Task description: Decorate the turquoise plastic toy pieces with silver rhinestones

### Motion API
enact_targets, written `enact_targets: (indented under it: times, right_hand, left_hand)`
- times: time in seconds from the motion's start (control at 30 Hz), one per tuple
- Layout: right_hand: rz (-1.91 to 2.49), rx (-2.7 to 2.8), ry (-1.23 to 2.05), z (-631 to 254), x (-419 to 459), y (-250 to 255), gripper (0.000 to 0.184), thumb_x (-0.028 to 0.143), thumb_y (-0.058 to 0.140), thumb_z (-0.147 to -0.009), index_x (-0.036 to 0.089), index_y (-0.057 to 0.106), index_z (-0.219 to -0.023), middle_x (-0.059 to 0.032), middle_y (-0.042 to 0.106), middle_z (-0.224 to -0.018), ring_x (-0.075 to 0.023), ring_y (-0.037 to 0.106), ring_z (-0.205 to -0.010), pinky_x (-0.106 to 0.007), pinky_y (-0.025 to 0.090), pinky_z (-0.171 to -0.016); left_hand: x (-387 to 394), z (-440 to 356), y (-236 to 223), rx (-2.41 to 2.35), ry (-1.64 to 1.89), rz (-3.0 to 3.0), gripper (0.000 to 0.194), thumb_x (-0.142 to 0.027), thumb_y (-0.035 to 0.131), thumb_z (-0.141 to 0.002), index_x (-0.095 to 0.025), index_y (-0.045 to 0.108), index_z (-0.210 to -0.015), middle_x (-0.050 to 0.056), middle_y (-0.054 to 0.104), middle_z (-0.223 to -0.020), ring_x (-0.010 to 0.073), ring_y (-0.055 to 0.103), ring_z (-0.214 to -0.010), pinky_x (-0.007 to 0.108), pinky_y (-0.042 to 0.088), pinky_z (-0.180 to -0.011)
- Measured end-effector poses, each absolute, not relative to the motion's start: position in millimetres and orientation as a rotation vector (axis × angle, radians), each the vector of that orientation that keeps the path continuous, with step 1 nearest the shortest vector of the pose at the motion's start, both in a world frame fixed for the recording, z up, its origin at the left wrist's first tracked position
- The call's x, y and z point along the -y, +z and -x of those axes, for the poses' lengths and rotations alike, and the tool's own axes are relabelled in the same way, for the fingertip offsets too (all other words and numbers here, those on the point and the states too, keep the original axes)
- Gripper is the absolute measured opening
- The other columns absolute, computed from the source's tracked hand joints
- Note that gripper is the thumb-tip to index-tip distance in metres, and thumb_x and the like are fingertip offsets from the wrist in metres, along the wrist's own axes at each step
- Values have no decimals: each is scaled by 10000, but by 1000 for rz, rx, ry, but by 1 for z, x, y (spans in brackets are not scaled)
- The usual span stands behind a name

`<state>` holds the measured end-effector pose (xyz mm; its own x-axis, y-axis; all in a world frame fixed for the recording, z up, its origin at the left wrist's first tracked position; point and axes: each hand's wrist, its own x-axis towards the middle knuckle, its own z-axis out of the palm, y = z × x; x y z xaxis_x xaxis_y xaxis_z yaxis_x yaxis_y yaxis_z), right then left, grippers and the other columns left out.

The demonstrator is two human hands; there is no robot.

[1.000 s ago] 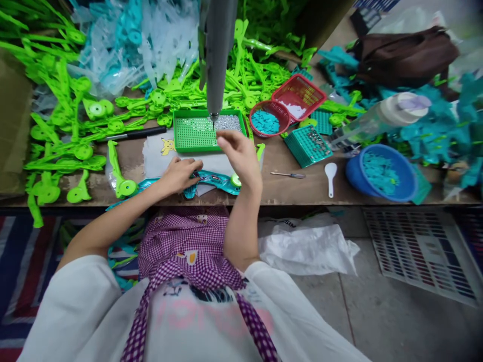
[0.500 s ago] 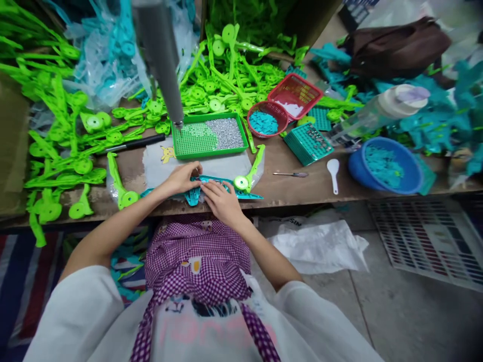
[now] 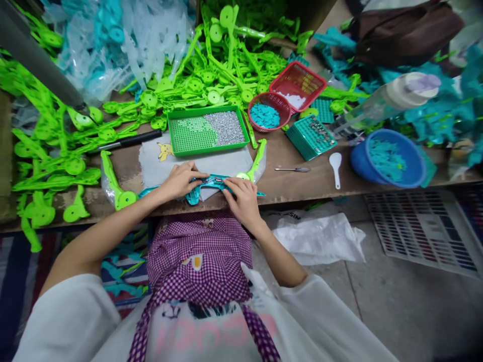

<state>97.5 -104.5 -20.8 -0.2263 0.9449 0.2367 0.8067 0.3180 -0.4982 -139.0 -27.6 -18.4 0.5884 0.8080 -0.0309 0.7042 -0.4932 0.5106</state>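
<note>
On the near edge of the workbench lies a long teal plastic shell (image 3: 212, 182), open side up, with small parts inside it. A short grip-like piece sticks out toward me. My left hand (image 3: 182, 180) is closed on the shell's left part, its fingers reaching over the top edge. My right hand (image 3: 243, 197) holds the right part, fingers pressed down on it and thumb at the near side. Bright green arms with round discs lie at both sides: a left green arm (image 3: 126, 200) and a right green arm (image 3: 258, 160) partly behind my right hand.
A green tray (image 3: 209, 152) of small metal pieces stands beyond my hands. Red baskets (image 3: 260, 126), stacked teal boards (image 3: 307, 143), a screwdriver (image 3: 292, 170), a white spoon (image 3: 335, 171) and a blue bowl (image 3: 409, 173) lie rightward. A grey hanging tool (image 3: 41, 63) slants over green parts.
My right hand has slid right along the teal shell, away from my left hand, uncovering its middle. The hanging tool now appears farther left as the view has shifted.
</note>
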Motion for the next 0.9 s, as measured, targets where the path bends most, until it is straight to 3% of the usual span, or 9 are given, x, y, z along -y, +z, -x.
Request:
enact_targets:
  times: [0.17, 0.37, 0.53, 0.7, 0.9]
  right_hand:
    - [1545, 2094, 419, -98, 99, -17, 258, 355, 465, -984, 274, 687, -1087, -49, 709, -1145, -229, 594, -1114, -430, 332, -967]
    - [1494, 2308, 386, -104, 100, -18, 282, 283, 429, -995, 283, 665, -1150, -46, 680, -1256, -231, 578, -1190, -461, 260, -1018]
    - [1423, 2391, 357, -113, 101, -20, 323, 296, 419, -999, 299, 609, -1261, -48, 640, -1338, -242, 550, -1270, -503, 235, -1090]
    - [1322, 2410, 396, -119, 97, -22, 368, 275, 386, -1009, 240, 561, -1331, -76, 649, -1318, -211, 565, -1259, -443, 331, -1091]
    - [1377, 2412, 419, -118, 97, -22, 374, 259, 416, -990, 256, 585, -1322, -97, 633, -1300, -256, 487, -1340, -475, 382, -1070]
  left_hand:
    - [30, 135, -16, -1206, 289, -2343, 385, -244, 528, -933, -375, 620, -1284, 72, 558, -1146, 256, 490, -1083, 407, 368, -928]
    - [30, 132, -10, -1127, 235, -2446, 429, -151, 460, -943, -404, 648, -1233, 66, 428, -1434, 304, 406, -1250, 494, 321, -998]
    - [35, 133, -10, -1096, 240, -2530, 446, -76, 493, -888, -395, 706, -1115, 30, 465, -1466, 288, 406, -1296, 515, 272, -1014]
    - [34, 132, -9, -1078, 216, -2507, 465, -30, 499, -844, -379, 733, -1041, 23, 475, -1486, 303, 413, -1311, 537, 247, -998]
    - [34, 134, -15, -1089, 240, -2462, 391, -91, 497, -895, -372, 737, -1023, 34, 509, -1448, 304, 440, -1291, 535, 232, -999]
